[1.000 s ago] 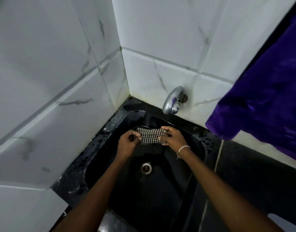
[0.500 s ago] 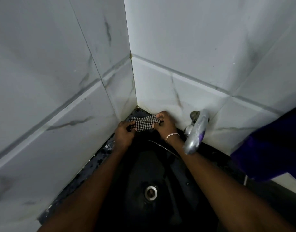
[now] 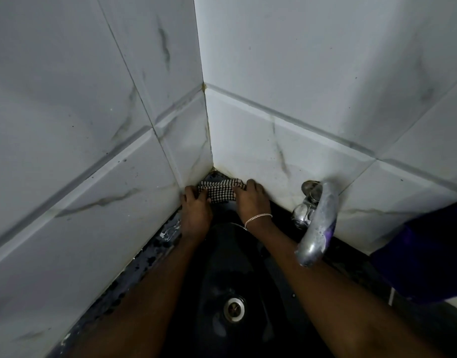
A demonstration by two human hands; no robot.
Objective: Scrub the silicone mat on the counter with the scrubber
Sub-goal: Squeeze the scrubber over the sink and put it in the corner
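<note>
L hand (image 3: pixel 196 213) + R hand (image 3: pixel 250 200): each grip clamped on end of checked piece (image 3: pixel 218 191), far corner of tabletop (image 3: pixel 165 236). Risks: piece slips into sink (image 3: pixel 248 267); R forearm may knock tap (image 3: pixel 316 223).

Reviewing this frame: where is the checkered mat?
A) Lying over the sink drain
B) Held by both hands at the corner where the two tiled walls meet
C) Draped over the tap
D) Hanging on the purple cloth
B: the left hand and right hand hold the checkered mat in the back corner of the counter, away from the drain and the tap.
</note>
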